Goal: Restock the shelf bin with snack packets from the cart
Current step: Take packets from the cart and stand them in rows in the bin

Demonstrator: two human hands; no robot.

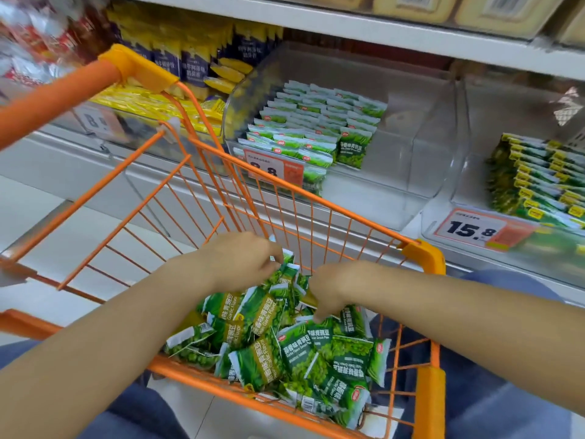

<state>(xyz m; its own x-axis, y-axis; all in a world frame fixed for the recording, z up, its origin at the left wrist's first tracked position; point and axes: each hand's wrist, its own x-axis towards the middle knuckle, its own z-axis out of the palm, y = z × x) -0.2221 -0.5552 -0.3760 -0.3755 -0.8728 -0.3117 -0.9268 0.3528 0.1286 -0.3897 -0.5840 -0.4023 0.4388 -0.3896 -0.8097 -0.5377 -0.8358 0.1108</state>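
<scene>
An orange wire cart (424, 258) holds a heap of green pea snack packets (304, 353). My left hand (243, 258) reaches into the cart and grips a few packets (285, 274) at the top of the heap. My right hand (335, 289) is down in the pile beside it, fingers curled round packets underneath; the grip itself is partly hidden. On the shelf behind the cart stands a clear plastic bin (411, 128) with neat rows of the same green packets (304, 128) filling its left part; its right part is bare.
A price tag reading 8.8 (272, 167) hangs on the bin's front. To the right another clear bin (538, 175) holds yellow-green packets behind a 15.8 tag (471, 231). Yellow packets (177, 99) and blue-yellow boxes fill the bin on the left. An upper shelf board (380, 30) overhangs.
</scene>
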